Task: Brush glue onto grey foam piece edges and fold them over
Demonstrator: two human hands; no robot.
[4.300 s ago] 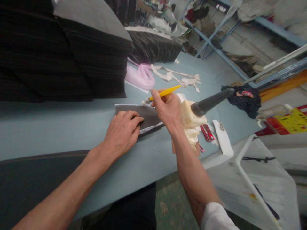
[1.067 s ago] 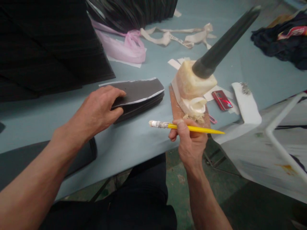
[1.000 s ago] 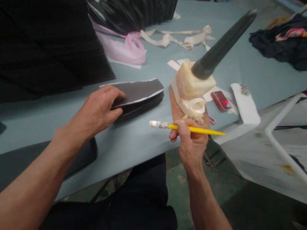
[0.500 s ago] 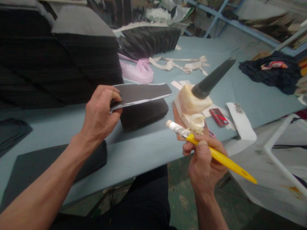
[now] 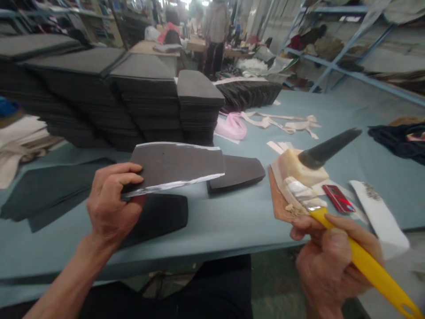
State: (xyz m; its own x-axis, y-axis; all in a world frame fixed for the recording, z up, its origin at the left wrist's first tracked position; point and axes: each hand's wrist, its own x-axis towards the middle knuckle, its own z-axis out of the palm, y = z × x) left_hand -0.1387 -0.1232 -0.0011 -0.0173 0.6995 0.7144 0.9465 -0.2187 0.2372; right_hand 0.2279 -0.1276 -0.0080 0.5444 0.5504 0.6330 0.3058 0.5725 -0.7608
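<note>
My left hand [image 5: 114, 201] pinches the left end of a dark grey panel [image 5: 181, 164] with white-coated long edges, held up above the table. My right hand [image 5: 335, 252] grips a brush by its yellow handle [image 5: 361, 257]; the white-smeared bristles [image 5: 300, 190] are at the front of a cream-coloured block [image 5: 282, 164] with a dark tapered tube [image 5: 328, 148] sticking out of it. A brown board [image 5: 279, 206] lies under the block. Behind the held panel is a small pile of similar grey panels [image 5: 242, 170]. More dark panels [image 5: 162, 217] lie below my left hand.
Tall stacks of dark panels [image 5: 146, 97] stand at the back left. A pink band [image 5: 232, 126], cream strips [image 5: 285, 122], a red box [image 5: 338, 198] and a white piece [image 5: 378, 217] lie on the blue-green table [image 5: 226, 221]. A person [image 5: 215, 35] stands far behind.
My left hand has drawn the panel left, away from the small pile, and its face is tilted more toward me. The brush has moved to the cream block. The view has shifted upward and left.
</note>
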